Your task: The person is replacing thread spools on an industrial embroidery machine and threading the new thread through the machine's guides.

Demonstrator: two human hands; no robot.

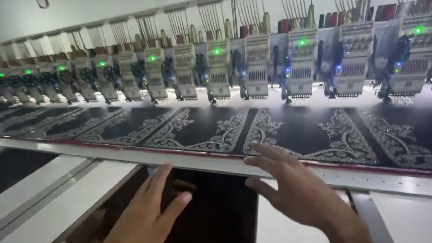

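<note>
Near the front edge of a long embroidery machine, both hands hang over the work. Left hand (141, 220) sits low at the near centre, fingers (161, 180) spread wide and holding nothing, palm down over a dark gap between white desk (53, 201) panels; whether the palm touches anything below is hard to tell. Right hand (292, 182) is just right of it, fingers (272, 153) also wide and empty, tips reaching across the grey frame rail (193, 159) that runs left to right, apparently touching or just above the near edge of the black cloth (299, 135). That cloth lies flat and stretched behind the rail, probably clamped there so it stays taut under the needles. White stitched floral patterns (340, 137) repeat across it in angled bands, one under each head, which fits the even spacing of the heads. Row of sewing heads (258, 67) stands along the far side from far left to right, several with green lights (216, 51) on and blue glows lower down. Thread cones (229, 29) sit behind on a shelf, threads leading up to guides above the heads. A thin red strip (177, 153) lines the rail's far edge. Bare white desk panels fill near left and near right.
</note>
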